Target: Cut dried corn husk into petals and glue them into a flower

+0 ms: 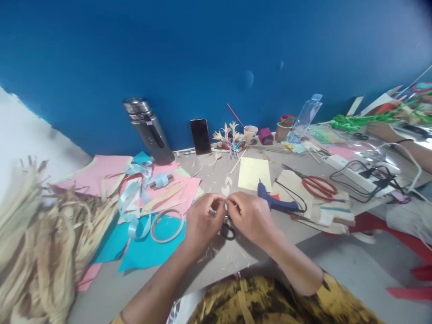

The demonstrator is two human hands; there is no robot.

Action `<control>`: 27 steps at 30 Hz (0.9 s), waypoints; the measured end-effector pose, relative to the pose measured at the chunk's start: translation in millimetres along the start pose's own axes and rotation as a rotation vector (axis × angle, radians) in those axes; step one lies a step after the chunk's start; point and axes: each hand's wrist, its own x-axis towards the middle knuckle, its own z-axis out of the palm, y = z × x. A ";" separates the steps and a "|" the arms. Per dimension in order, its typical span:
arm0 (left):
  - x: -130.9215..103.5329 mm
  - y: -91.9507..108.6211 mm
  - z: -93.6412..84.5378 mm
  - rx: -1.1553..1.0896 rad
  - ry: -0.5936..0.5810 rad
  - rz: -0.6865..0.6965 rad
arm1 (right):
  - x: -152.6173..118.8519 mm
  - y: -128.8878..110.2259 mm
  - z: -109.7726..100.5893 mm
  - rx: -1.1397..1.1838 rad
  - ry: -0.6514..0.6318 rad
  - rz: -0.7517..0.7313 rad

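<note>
My left hand (pixel 205 218) and my right hand (pixel 248 216) meet fingertip to fingertip over the middle of the table. Both are pinched; whatever they hold between them is too small to make out. Small pale petal-like pieces (pixel 227 184) lie just beyond the fingertips. Below my hands is a pair of dark-handled scissors (pixel 228 231), partly hidden. A blue glue gun (pixel 278 202) rests right of my right hand, near a pale yellow paper (pixel 254 174). A tape ring (pixel 168 226) lies left of my left hand on blue paper (pixel 151 252).
Corn husks (pixel 50 247) pile up at the left. A flask (pixel 148 130), a phone (pixel 200 136) and a husk-flower cup (pixel 250 134) stand by the wall. Red-handled scissors (pixel 319 186) and a power strip (pixel 359 175) lie right. Another person's hand (pixel 384 131) is far right.
</note>
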 end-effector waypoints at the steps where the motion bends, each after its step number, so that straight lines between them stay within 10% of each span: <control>1: -0.1 -1.0 0.4 0.055 -0.008 0.006 | -0.1 -0.6 0.0 -0.030 -0.014 -0.015; 10: -5.1 -6.1 2.6 0.602 0.013 0.011 | -0.7 -5.0 4.4 -0.108 -0.049 -0.019; 27: -4.0 -11.2 -0.1 0.626 -0.030 0.203 | 1.4 -4.9 0.4 -0.091 -0.134 0.034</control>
